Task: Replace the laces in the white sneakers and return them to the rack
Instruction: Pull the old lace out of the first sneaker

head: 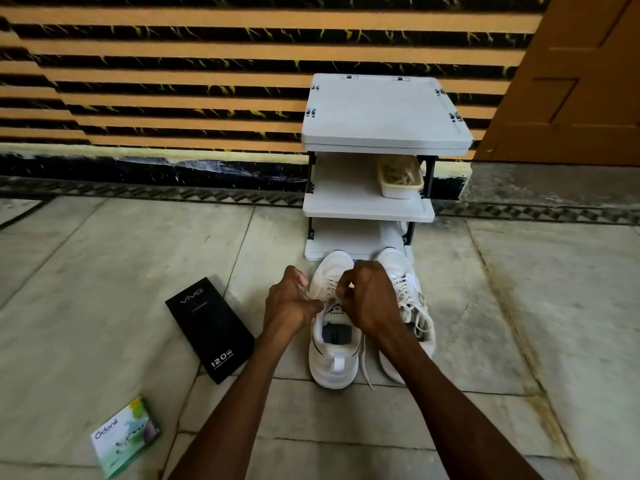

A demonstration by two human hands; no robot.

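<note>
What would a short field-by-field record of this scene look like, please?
left hand: pinches the lace of the first sneaker
right hand: pinches the same lace from the other side
second sneaker: laced, beside the first, on the floor
rack: behind both sneakers, with a tray on its middle shelf
black box: on the floor, left of the hands
green box: on the floor, nearer the camera
</note>
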